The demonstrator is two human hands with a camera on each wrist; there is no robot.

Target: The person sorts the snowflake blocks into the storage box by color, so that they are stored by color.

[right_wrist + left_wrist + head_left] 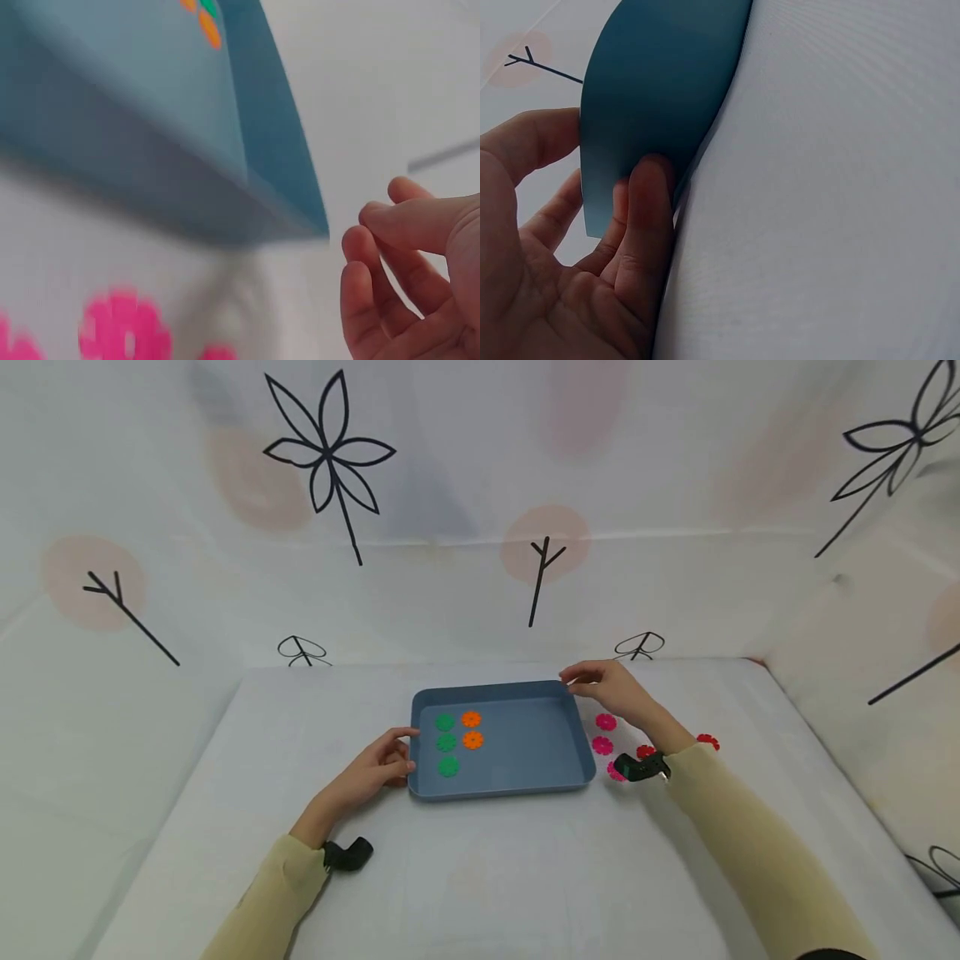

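A shallow blue-grey tray (532, 747) sits on the white table. Inside its left part lie three green notched plastic discs (446, 742) in a column, with two orange notched discs (472, 719) beside them. My left hand (371, 770) is at the tray's left end; in the left wrist view its fingers and thumb pinch the tray wall (660, 82). By the far right corner is my right hand (611, 687). The right wrist view shows that hand (420, 274) with loosely bent fingers, apart from the tray corner and holding nothing.
Right of the tray lie three pink notched discs (602, 746), one partly behind the right wrist's black strap (641, 767). Red notched discs (708, 742) lie farther right, near the right forearm. A patterned cloth (450, 602) hangs behind the table.
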